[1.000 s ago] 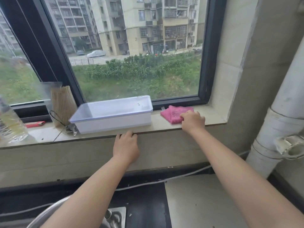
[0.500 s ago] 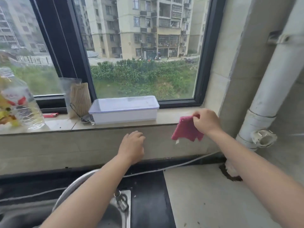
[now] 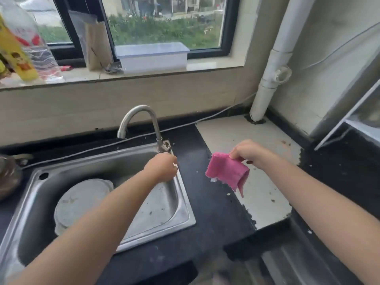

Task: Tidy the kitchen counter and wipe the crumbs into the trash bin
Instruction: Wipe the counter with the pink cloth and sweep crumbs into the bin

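Black stone makes up most of the counter (image 3: 207, 204), with a pale square slab (image 3: 257, 161) set into it at the right, its surface spotted with dark crumbs and its edges ragged. A steel sink (image 3: 164, 204) is sunk into the counter on the left, and a round white plate (image 3: 80, 202) lies in the basin. The curved faucet (image 3: 139, 118) rises from the sink's back right corner with its spout pointing left and down.

The right hand (image 3: 249, 153) holds a pink cloth (image 3: 226, 172) in the air above the seam between the black stone and the pale slab. The fingers pinch the cloth's top edge; it hangs folded, its long axis running from upper left to lower right, with one corner drooping lowest at the right. A small white tag shows at its lower left edge.

The left hand (image 3: 162, 167) is closed over the sink's right rim just below the faucet base; what the fingers grip cannot be told.

Behind, a tiled window sill (image 3: 216, 65) carries a white lidded box (image 3: 152, 56), a clear bag of brown sticks (image 3: 94, 44) and a plastic bottle (image 3: 30, 48) with a yellow and red label, its writing too blurred to read. A white pipe (image 3: 273, 64) runs down the corner at the right.
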Tool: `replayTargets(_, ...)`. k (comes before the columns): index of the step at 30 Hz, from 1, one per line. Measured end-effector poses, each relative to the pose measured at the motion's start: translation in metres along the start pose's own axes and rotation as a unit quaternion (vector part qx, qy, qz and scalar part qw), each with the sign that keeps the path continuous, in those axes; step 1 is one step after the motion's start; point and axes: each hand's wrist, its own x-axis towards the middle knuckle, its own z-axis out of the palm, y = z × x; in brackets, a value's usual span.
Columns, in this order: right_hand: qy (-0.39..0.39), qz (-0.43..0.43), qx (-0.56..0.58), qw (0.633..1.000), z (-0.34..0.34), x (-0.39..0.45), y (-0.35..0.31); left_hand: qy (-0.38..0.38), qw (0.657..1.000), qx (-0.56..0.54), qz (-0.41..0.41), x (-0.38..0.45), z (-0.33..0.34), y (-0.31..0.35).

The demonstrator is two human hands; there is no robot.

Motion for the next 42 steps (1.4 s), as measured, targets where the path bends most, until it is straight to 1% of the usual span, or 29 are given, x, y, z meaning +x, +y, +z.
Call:
replayTargets(2, -0.030, 0.043, 0.065, 0.996, 0.024, -0.007, 0.021, -0.038, 0.999, -0.007, -0.013, -0.019, 0.021, -0.007)
replayTargets(5, -0.028, 0.119, 0.169, 0.978, 0.053, -0.006, 0.062, -0.067, 0.997, -0.016, -0.033, -0.036, 0.045, -0.013)
replayTargets(6, -0.023, 0.141, 0.173, 0.975, 0.063, -0.005, 0.077, -0.080, 0.996, -0.017, -0.042, -0.041, 0.053, -0.013)
replayTargets(7, -0.012, 0.153, 0.125, 0.980, 0.074, -0.003, 0.092, -0.088, 0.995, -0.018, -0.051, -0.046, 0.061, -0.013)
replayTargets(8, 0.009, 0.155, 0.047, 0.987, 0.084, -0.004, 0.108, -0.094, 0.994, -0.018, -0.054, -0.049, 0.071, -0.014)
replayTargets(10, 0.065, 0.114, -0.118, 0.984, 0.098, -0.009, 0.135, -0.087, 0.994, -0.020, -0.058, -0.057, 0.093, -0.013)
replayTargets(11, 0.078, 0.072, -0.169, 0.980, 0.102, -0.013, 0.145, -0.080, 0.995, -0.020, -0.061, -0.060, 0.103, -0.012)
replayTargets(13, 0.097, -0.039, -0.213, 0.972, 0.109, -0.018, 0.159, -0.058, 0.996, -0.023, -0.059, -0.066, 0.122, -0.006)
replayTargets(15, 0.071, -0.135, -0.255, 0.955, 0.115, -0.020, 0.161, -0.033, 0.998, -0.027, -0.048, -0.073, 0.139, 0.003)
replayTargets(16, 0.053, -0.167, -0.273, 0.946, 0.119, -0.019, 0.162, -0.021, 0.999, -0.030, -0.039, -0.076, 0.147, 0.007)
replayTargets(19, 0.002, -0.217, -0.322, 0.921, 0.125, -0.010, 0.160, -0.005, 0.999, -0.031, -0.023, -0.080, 0.167, 0.014)
replayTargets(22, -0.067, -0.228, -0.367, 0.899, 0.129, 0.000, 0.159, -0.035, 0.999, -0.008, -0.041, -0.082, 0.181, 0.013)
replayTargets(24, -0.084, -0.240, -0.409, 0.876, 0.131, 0.002, 0.159, -0.042, 0.998, 0.015, -0.041, -0.083, 0.184, 0.012)
replayTargets(26, -0.064, -0.250, -0.417, 0.872, 0.132, 0.003, 0.166, -0.041, 0.998, 0.027, -0.032, -0.084, 0.185, 0.012)
replayTargets(28, -0.050, -0.254, -0.395, 0.882, 0.132, 0.007, 0.172, -0.041, 0.998, 0.030, -0.030, -0.084, 0.186, 0.013)
replayTargets(30, -0.017, -0.306, -0.384, 0.871, 0.131, 0.010, 0.170, -0.044, 0.998, 0.030, -0.032, -0.083, 0.184, 0.013)
replayTargets(31, 0.002, -0.314, -0.374, 0.873, 0.130, 0.014, 0.169, -0.047, 0.998, 0.029, -0.034, -0.083, 0.183, 0.012)
replayTargets(32, 0.005, -0.308, -0.385, 0.870, 0.128, 0.019, 0.171, -0.050, 0.998, 0.028, -0.034, -0.083, 0.183, 0.012)
replayTargets(33, 0.034, -0.307, -0.387, 0.869, 0.126, 0.024, 0.172, -0.054, 0.998, 0.027, -0.033, -0.082, 0.182, 0.012)
replayTargets(36, 0.047, -0.244, -0.371, 0.895, 0.119, 0.037, 0.165, -0.063, 0.997, 0.031, -0.030, -0.080, 0.180, 0.012)
replayTargets(37, 0.059, -0.239, -0.387, 0.889, 0.118, 0.043, 0.168, -0.068, 0.997, 0.034, -0.031, -0.079, 0.178, 0.012)
replayTargets(39, 0.045, -0.241, -0.426, 0.871, 0.112, 0.049, 0.166, -0.082, 0.995, 0.039, -0.033, -0.076, 0.174, 0.013)
replayTargets(42, -0.016, -0.237, -0.435, 0.868, 0.106, 0.051, 0.164, -0.101, 0.992, 0.060, -0.047, -0.068, 0.166, 0.016)
